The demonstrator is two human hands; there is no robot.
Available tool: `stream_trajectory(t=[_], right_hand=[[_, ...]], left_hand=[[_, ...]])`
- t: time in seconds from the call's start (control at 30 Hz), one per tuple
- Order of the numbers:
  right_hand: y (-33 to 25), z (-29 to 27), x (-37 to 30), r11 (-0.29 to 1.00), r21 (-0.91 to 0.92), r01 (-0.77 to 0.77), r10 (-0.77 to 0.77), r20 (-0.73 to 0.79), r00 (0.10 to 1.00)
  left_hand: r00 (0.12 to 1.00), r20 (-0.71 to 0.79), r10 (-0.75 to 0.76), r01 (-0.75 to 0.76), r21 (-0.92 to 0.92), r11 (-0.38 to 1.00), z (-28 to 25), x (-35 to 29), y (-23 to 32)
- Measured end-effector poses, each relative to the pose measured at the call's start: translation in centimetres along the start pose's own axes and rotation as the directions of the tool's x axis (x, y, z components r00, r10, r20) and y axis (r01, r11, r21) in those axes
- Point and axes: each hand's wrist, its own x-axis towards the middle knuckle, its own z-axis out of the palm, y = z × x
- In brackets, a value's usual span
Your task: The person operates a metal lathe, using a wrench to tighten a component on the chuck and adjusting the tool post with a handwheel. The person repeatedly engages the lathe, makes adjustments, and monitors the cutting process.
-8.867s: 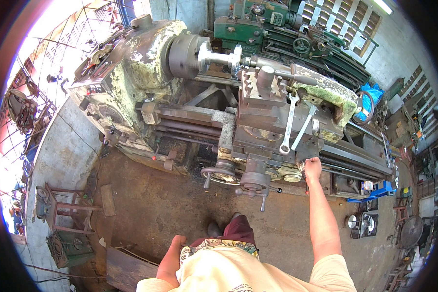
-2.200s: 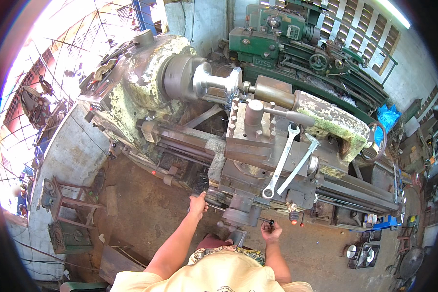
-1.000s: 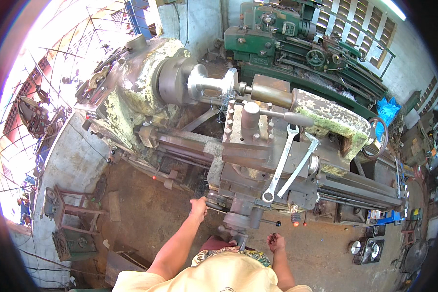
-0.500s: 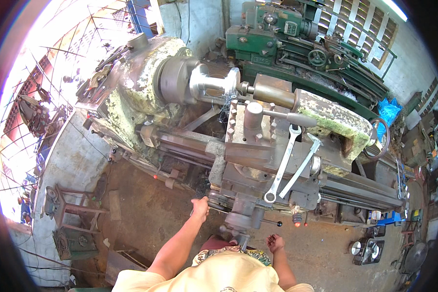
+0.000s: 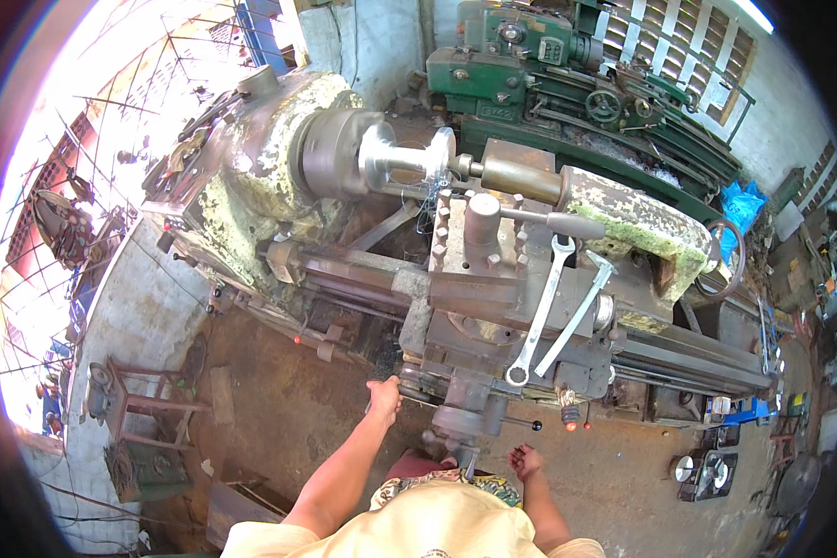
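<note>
My left hand (image 5: 383,398) is closed on the handwheel (image 5: 420,379) at the front of a lathe carriage; its fingers wrap round the wheel's left side. Low by my waist, my right hand (image 5: 525,459) hangs with loosely curled fingers and nothing visible in it. A shiny spool-shaped metal workpiece (image 5: 407,159) sits between the chuck (image 5: 335,153), blurred as if spinning, and the tailstock centre (image 5: 465,167). Thin metal shavings (image 5: 428,205) hang beneath the workpiece, beside the tool post (image 5: 482,228). The cutting tip is too small to make out.
A combination wrench (image 5: 541,312) and a caliper (image 5: 577,316) lie across the carriage. Right of them extends the tailstock (image 5: 628,212). A black-knobbed lever (image 5: 536,426) sticks out above my right hand. Behind stands a green lathe (image 5: 493,88); a metal stand (image 5: 149,400) is at left.
The view has shifted very slightly. Both hands keep their places, the left still on the handwheel.
</note>
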Motion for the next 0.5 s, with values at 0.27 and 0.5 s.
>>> stream_trajectory(t=[0.27, 0.5], right_hand=[[0.1, 0.2, -0.4, 0.999, -0.019, 0.041, -0.04, 0.057, 0.998], [-0.1, 0.0, -1.1, 1.0, -0.027, 0.0, -0.001, -0.017, 1.0]], left_hand=[[0.998, 0.056, -0.009, 0.01, -0.017, 1.0, -0.7, 0.6, -0.3], [0.971, -0.178, 0.157, -0.079, 0.383, 0.92, -1.4, 0.2, -0.2]])
